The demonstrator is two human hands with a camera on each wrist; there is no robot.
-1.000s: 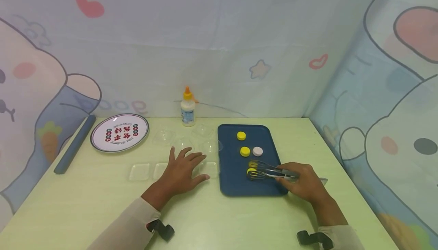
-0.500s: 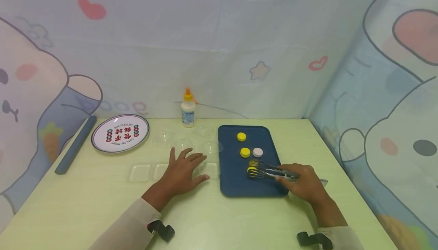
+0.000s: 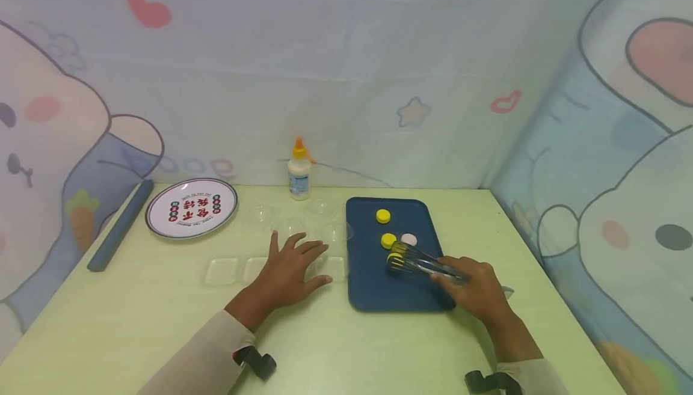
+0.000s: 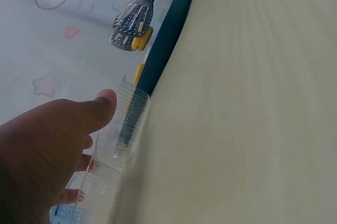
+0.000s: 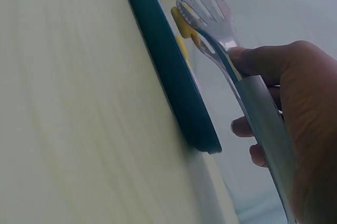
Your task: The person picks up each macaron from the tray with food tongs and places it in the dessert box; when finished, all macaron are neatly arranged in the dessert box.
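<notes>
— Where now? Small yellow plastic cap (image 3: 394,258) pinched between slotted metal tongs (image 3: 419,261), just above dark blue tray (image 3: 373,290).

— Grip? Right hand (image 3: 476,290) squeezing tongs; left hand (image 3: 289,269) flat, fingers spread. Probably light, stiff, slippery: best clamped across flat faces.

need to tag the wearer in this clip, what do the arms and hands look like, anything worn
Both hands are bare: no gloves, rings or watch visible on the left hand or the right hand. Each forearm wears a light, cream-coloured long sleeve ending at the wrist. A dark strap or clip sits at the left cuff, and a similar dark one at the right cuff.
</notes>
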